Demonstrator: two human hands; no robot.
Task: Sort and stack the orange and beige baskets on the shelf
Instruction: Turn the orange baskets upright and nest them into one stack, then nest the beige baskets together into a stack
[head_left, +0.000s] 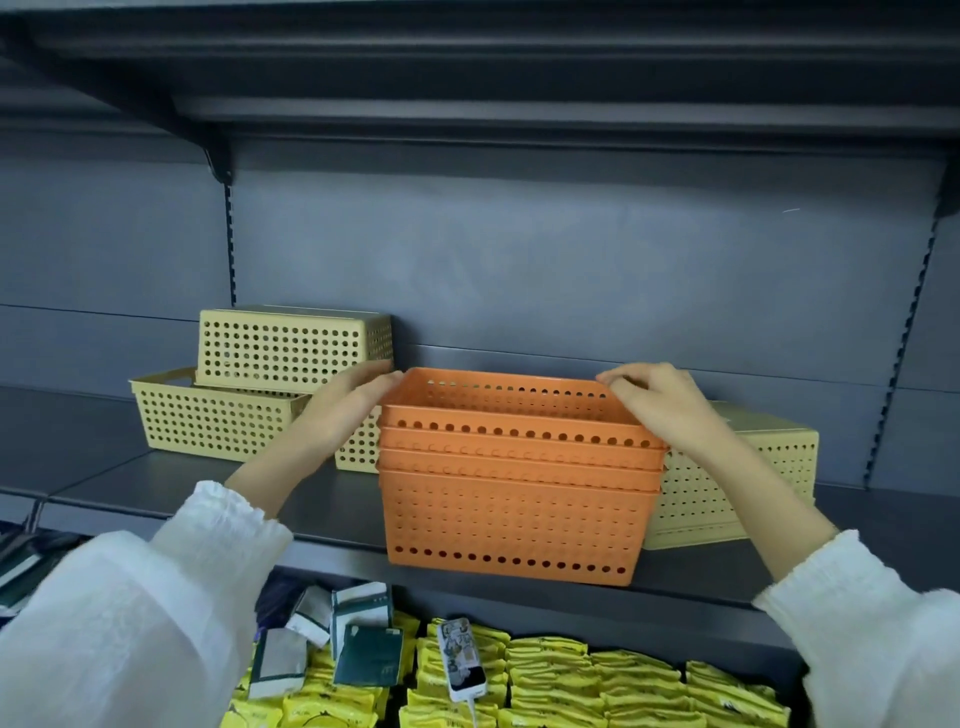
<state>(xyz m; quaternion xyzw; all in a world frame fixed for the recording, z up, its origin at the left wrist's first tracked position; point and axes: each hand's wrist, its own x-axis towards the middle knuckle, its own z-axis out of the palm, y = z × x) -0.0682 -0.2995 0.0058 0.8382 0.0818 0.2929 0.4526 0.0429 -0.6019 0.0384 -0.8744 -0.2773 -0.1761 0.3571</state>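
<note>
Orange perforated plastic: a stack of orange baskets (519, 483), four rims visible, nested one inside another, standing at the front edge of the dark grey metal shelf (332, 514). Rectangular, walls tapering toward the base, pierced by regular rows of round holes; rims flat and smooth.

Left hand (349, 402): laid on the top basket's left rim, fingers together and curled over its back left corner. Whether they pinch the rim or only rest on it cannot be told.

Right hand (655, 400): on the top basket's right rim, fingertips bent down onto the back right corner, palm lying along the rim's right side; fingers close together, the grip itself not readable. Both wrists emerge from white gathered sleeves (228, 525) of soft, slightly sheer fabric.

Beige baskets, same perforated plastic:
- one upright basket (213, 423) at the left of the shelf, open side up;
- one overturned basket (293, 345) resting across its rim, base uppermost, against the back panel;
- one partly hidden basket (358, 447) behind the left forearm, just beside the orange stack;
- one overturned basket (737, 478) on the right, behind and touching the orange stack.

Lower tier: yellow packets (597, 686) in rows, dark green and white cartons (363, 649) lying loose, and a white power bank (462, 660) with a cable on top of the packets.
</note>
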